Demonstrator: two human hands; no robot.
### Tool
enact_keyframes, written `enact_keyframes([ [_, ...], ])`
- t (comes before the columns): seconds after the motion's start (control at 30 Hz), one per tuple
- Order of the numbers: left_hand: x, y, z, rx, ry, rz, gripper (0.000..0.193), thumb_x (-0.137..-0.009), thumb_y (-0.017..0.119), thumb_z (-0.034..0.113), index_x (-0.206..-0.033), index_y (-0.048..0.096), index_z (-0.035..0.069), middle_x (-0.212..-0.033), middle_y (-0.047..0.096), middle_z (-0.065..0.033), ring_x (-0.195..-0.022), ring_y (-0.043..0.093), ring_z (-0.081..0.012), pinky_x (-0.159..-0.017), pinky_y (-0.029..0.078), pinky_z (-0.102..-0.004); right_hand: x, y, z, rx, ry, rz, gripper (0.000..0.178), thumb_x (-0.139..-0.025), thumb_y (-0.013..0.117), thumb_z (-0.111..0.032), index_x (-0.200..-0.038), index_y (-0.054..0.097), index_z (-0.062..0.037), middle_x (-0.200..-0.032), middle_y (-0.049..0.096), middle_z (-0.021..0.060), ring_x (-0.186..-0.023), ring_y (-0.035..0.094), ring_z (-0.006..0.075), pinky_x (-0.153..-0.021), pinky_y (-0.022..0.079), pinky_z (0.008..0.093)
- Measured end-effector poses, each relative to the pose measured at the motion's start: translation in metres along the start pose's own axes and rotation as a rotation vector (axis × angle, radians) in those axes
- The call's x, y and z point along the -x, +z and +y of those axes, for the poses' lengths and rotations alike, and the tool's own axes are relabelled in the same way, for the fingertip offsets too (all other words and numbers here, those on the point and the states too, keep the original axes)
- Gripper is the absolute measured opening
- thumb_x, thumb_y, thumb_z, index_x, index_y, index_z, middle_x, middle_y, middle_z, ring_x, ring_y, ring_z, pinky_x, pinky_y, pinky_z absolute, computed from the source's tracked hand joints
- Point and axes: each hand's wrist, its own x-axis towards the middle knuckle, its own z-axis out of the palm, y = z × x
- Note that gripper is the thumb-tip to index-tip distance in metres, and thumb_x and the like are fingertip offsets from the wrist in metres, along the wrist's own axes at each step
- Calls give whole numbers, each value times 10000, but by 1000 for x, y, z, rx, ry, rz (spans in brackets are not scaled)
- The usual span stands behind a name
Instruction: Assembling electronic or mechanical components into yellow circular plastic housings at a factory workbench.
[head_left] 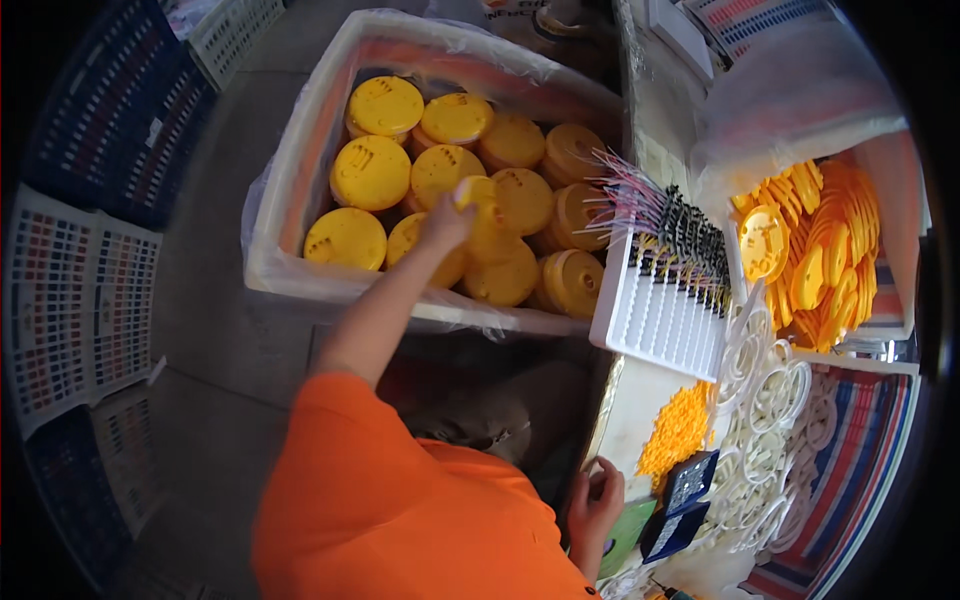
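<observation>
My left arm stretches over a lined box (270, 240), and my left hand (450, 222) is closed on a yellow round plastic case (486, 222). That case is tilted and blurred by motion, above other yellow round cases (370, 172) stacked in the box. By the edge of the worktable, my right hand (596, 502) has its fingers loosely curled, with nothing seen in them. Close to it lie a green board (628, 535) and small dark blue trays (690, 482), one holding tiny metal parts.
On the worktable (625, 395) are a white rack (660, 310) of wired parts, small orange pieces (676, 432) and white rings (765, 400). Orange discs (835, 260) fill a container at right. Plastic crates (80, 290) line the left side.
</observation>
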Motion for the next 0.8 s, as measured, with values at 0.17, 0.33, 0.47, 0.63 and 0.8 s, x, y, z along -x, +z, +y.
enact_keyframes([
  [0.17, -25, 110, 32, 274, 49, -123, 594, -953, 625, 441, -1260, 551, -63, -1196, 659, -328, -1134, 639, -475, -976, 500, -509, 4, 8, 2, -81, 176, -16, 254, -888, 706, -7, -1134, 646, -13, -724, 472, -14, -608, 402, 80, -543, 327, 259],
  [0.33, -34, 165, 46, 241, 55, -173, 561, -971, 584, 438, -1263, 566, -40, -1166, 675, -321, -1114, 651, -484, -972, 502, -526, 2, 8, -2, -110, 257, 23, 227, -896, 706, -13, -1114, 640, -10, -692, 473, -20, -595, 400, 66, -535, 317, 250],
  [0.47, -81, 155, 4, 443, -129, -103, 534, -981, 582, 448, -1244, 584, -16, -1163, 679, -290, -1076, 673, -448, -950, 513, -491, -1, 13, -1, -124, 296, 69, 169, -878, 718, -33, -1036, 666, -6, -675, 511, 10, -529, 440, 100, -489, 332, 271],
  [0.63, -112, 115, -5, 719, -222, -51, 512, -1019, 568, 381, -1327, 567, -29, -1189, 676, -244, -1122, 662, -345, -948, 520, -428, 2, 13, 5, -70, 252, 84, 160, -893, 692, -15, -1046, 646, -9, -648, 510, -19, -540, 413, 66, -496, 307, 247],
  [0.8, -143, 111, 47, 1023, -265, -154, 551, -1036, 553, 367, -1456, 458, 23, -1148, 684, -164, -1107, 666, -317, -881, 556, -438, 11, 11, 9, -33, 317, 102, 164, -860, 708, -28, -1014, 654, -17, -660, 532, 12, -531, 460, 110, -495, 346, 274],
])
